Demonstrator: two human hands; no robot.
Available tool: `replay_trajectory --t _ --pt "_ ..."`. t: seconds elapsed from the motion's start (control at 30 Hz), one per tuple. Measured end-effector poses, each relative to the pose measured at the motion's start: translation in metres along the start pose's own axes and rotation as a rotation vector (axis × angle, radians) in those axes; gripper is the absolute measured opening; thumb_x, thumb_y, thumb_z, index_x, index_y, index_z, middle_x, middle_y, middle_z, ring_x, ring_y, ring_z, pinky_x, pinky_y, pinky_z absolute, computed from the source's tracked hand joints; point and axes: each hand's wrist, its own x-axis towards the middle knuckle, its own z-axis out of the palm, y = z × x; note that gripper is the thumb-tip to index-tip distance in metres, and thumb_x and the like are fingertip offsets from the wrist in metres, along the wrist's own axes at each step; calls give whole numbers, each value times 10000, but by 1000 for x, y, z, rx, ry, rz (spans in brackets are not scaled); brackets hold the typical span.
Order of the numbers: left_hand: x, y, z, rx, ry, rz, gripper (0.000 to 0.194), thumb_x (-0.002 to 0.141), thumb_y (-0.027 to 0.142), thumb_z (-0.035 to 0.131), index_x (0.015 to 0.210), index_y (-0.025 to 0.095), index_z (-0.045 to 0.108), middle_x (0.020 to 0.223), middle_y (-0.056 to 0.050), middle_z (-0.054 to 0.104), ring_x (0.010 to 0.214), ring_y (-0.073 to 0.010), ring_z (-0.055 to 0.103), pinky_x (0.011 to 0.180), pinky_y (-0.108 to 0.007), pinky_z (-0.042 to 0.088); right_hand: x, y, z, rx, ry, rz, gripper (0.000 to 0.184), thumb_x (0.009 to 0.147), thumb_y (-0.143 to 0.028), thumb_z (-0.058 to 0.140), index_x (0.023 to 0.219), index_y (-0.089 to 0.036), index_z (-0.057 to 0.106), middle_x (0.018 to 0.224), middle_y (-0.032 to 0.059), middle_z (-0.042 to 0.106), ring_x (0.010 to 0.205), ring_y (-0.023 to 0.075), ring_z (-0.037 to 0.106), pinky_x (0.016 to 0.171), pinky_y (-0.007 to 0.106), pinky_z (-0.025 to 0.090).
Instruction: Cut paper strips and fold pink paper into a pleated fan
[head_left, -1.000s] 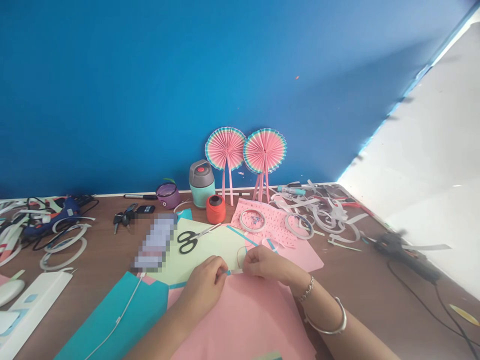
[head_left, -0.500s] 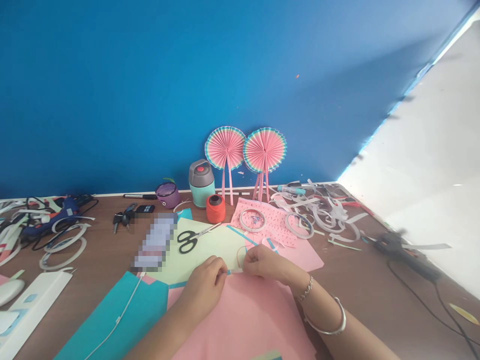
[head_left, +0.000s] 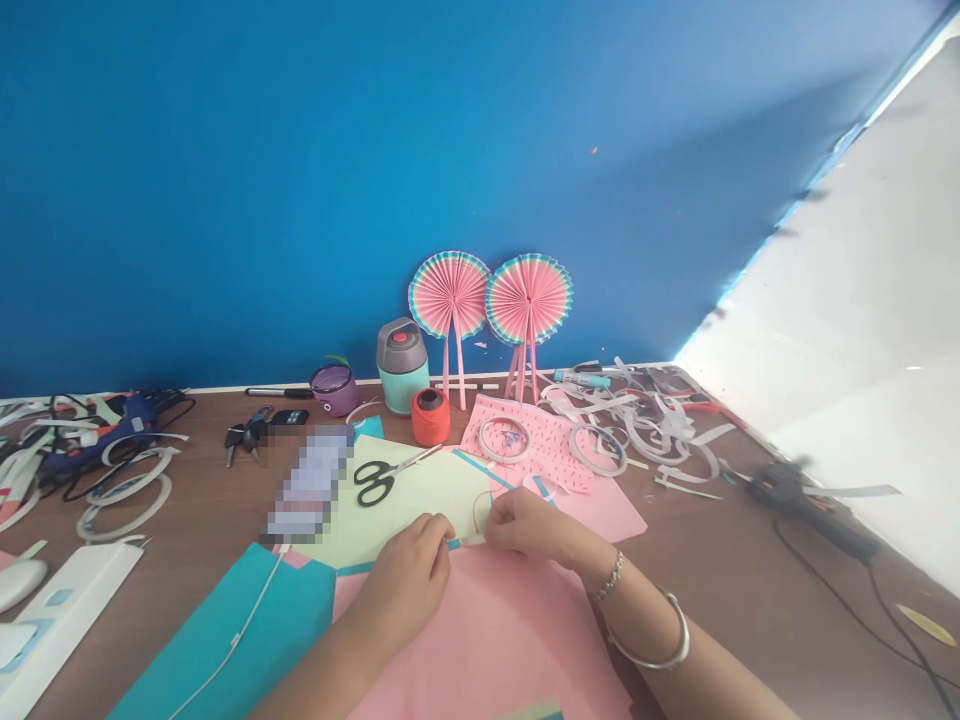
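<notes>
A narrow paper strip (head_left: 471, 541), pale with a teal end, spans the gap between my hands over the pink sheet (head_left: 525, 620). My left hand (head_left: 416, 560) is closed, its thumb and fingertips pinching the teal end. At the other end my right hand (head_left: 521, 522) pinches the strip, its fingers curled. A thin red thread (head_left: 476, 508) loops up beside the right fingertips; whether it is tied to the strip I cannot tell. Black-handled scissors (head_left: 379, 482) lie partly open on the pale green sheet (head_left: 420, 480) beyond my left hand.
Two pleated pink fans (head_left: 529, 300) lean against the blue wall. Before them stand a red thread spool (head_left: 430, 418) and a teal flask (head_left: 403, 375). Tape rolls (head_left: 505, 440) lie on patterned paper. Paper scraps (head_left: 660, 430) and a glue gun (head_left: 814, 510) are at right, a phone (head_left: 311, 485) at left.
My left hand has shifted slightly left along the strip, and a bit more of the strip shows. My right hand stays almost in place.
</notes>
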Motion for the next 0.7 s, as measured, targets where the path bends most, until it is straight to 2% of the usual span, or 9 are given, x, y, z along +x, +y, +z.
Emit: replay_trajectory --t 0.13,0.27,0.43,0.7 --pt "-2 1 0 46 -20 21 298 868 65 304 954 213 547 891 -20 576 807 -169 569 703 -287 426 1 0 0 -15 9 15 33 564 -156 469 540 -167 449 512 -55 382 493 69 349 437 186 261" --pt "-7 5 -2 151 -98 27 407 845 22 315 1083 222 579 925 -30 571 830 -173 577 728 -292 439 1 0 1 -59 38 52 20 565 -150 477 568 -167 487 525 -48 425 495 76 384 436 185 287" --pt "-10 11 -4 327 -191 55 529 821 -22 312 1239 216 531 943 -47 557 836 -178 569 709 -287 454 1 -1 2 -102 58 67 23 578 -149 484 573 -168 494 530 -40 450 493 82 402 426 185 291" --pt "-12 17 0 595 -246 97 585 741 -81 342 1225 182 540 979 -72 558 869 -207 557 723 -322 487 2 -1 4 -132 76 80 35 572 -137 474 564 -171 481 512 -41 433 464 78 397 398 183 257"
